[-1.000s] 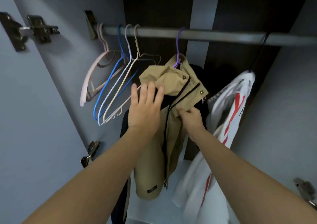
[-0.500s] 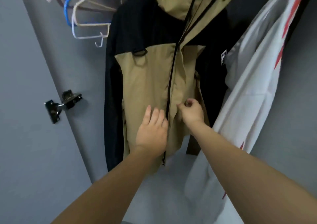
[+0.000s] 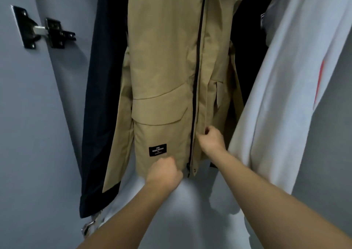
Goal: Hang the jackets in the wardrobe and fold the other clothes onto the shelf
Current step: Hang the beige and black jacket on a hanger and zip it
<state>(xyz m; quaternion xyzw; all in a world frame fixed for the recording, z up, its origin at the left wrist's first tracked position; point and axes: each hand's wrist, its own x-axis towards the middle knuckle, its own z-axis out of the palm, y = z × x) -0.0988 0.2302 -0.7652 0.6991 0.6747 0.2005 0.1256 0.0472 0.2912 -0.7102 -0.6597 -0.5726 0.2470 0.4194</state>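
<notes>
Both hands dropped lower: L hand [image 3: 164, 172] & R hand [image 3: 211, 138] now pinch tan jacket [image 3: 163, 62] hem.

Two bare forearms in view, no sleeves visible. Left hand [image 3: 164, 172] and right hand [image 3: 212, 140] bare: no gloves, rings, watch or wristbands seen. Fingernails not discernible.

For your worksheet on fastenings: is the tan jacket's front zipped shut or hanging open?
Shut, as far as shown: the jacket panels meet along the dark zip down to the hem; its top is out of view.
</notes>
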